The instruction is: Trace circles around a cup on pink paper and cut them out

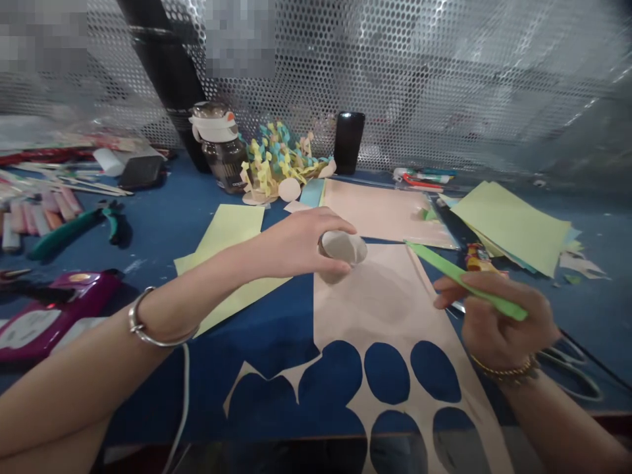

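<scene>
My left hand [309,243] grips a small whitish round object [344,247] between thumb and fingers, just above a pale pink sheet [390,289]. Several oval holes are cut through the sheet's near part, and the blue tabletop shows through them. In my right hand [508,316] is a bright green flat-sided pen or cutter [464,280], its tip pointing left toward the sheet's far right edge. A silvery metal piece shows partly beneath the right fingers; the hand hides the rest of it.
Yellow paper [230,230] lies left of the pink sheet, more yellow sheets [513,224] at the right. Behind are a bottle [224,155], paper flowers [284,158] and a black phone-like object [349,141]. Pliers [69,234] and a purple device [54,316] sit left.
</scene>
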Motion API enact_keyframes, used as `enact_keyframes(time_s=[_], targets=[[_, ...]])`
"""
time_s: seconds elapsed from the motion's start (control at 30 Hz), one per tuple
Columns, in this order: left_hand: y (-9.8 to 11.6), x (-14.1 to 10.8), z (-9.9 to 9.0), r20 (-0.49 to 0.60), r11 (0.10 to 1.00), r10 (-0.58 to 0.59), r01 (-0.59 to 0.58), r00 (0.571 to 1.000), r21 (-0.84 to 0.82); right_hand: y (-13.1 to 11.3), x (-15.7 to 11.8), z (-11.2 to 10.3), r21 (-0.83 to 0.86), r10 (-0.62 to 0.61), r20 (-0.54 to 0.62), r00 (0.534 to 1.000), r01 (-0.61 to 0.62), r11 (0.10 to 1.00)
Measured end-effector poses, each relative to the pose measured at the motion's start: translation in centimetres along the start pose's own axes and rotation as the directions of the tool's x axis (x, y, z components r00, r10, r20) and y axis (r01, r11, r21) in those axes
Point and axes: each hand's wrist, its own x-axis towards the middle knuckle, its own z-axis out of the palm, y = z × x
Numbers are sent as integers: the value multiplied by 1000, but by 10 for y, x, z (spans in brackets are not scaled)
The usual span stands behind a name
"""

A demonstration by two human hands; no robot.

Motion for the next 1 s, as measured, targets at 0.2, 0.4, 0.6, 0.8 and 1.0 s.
enact_keyframes(time_s=[0.2, 0.4, 0.6, 0.8, 1.0], targets=[[-1, -4, -7, 93, 999, -30, 32, 995, -19, 4, -7, 3, -1, 150, -74, 986, -151, 989], [-2, -6, -8, 121, 1000, -27, 28, 992, -14, -3, -6, 4, 18, 127, -3, 992, -127, 992], [-1, -6, -9, 117, 1000, -14, 14, 993, 0, 3, -8, 3, -3, 89, -47, 995, -89, 996], [0, -6, -6, 116, 1000, 2, -2, 993, 1, -1, -8, 3, 26, 134, -11, 991, -134, 991], [3, -5, -4, 106, 1000, -5, 3, 994, 20, -2, -8, 2, 10, 154, -7, 988, -154, 988]])
